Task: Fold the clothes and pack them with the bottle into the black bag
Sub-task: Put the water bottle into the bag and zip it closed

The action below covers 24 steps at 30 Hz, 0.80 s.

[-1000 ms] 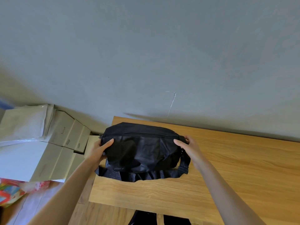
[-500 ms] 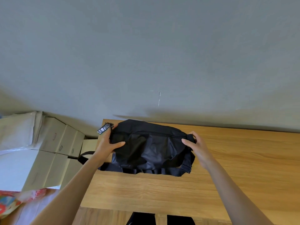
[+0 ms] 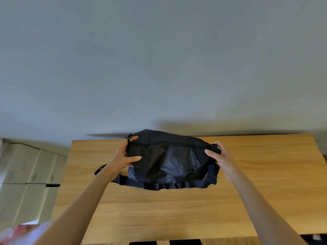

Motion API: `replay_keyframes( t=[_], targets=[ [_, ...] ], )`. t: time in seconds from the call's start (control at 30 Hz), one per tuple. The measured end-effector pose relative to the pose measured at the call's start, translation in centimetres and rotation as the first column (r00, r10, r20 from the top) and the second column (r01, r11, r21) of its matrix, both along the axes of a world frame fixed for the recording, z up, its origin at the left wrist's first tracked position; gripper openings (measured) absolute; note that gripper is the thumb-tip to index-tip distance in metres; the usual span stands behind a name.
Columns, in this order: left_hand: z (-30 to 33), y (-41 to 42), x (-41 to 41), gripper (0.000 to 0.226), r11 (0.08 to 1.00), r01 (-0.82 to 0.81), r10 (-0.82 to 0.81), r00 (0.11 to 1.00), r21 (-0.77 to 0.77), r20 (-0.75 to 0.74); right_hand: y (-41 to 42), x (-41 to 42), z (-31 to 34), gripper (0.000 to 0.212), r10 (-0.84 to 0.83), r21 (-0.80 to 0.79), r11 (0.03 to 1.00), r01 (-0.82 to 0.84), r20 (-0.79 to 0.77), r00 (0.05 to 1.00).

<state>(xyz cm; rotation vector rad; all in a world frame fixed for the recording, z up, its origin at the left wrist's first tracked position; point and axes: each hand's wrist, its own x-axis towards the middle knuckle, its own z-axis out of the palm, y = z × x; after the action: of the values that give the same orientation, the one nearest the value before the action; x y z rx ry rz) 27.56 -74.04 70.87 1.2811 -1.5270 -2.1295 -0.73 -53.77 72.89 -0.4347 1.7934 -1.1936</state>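
Observation:
The black bag [image 3: 169,156] lies on the wooden table [image 3: 194,209] near its far edge, zipper shut along the top, with its webbing strap [image 3: 169,185] bunched along the near side. My left hand [image 3: 123,154] grips the bag's left end, thumb across the front panel, next to the zipper pull [image 3: 128,137]. My right hand [image 3: 220,156] grips the right end where the strap joins. No clothes or bottle are in sight.
A grey wall [image 3: 159,68] rises right behind the table. Stacked cardboard boxes [image 3: 30,174] stand to the left of the table. A red patterned item [image 3: 19,230] shows at the bottom left corner.
The bag has shifted from the table's left corner toward its middle, both hands still on its ends. The tag that stuck out at the left no longer shows.

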Motion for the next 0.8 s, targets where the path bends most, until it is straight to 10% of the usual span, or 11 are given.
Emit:
replay_keyframes(
  t=[0.8],
  targets=[
    [-1.0, 6.4, -13.2, 0.078, 0.997, -0.072, 0.072, 0.997, -0.015, -0.003, 3.5, -15.4, 0.2, 0.020, 0.085, -0.043, 0.995, -0.086, -0.036, 0.996]
  ],
)
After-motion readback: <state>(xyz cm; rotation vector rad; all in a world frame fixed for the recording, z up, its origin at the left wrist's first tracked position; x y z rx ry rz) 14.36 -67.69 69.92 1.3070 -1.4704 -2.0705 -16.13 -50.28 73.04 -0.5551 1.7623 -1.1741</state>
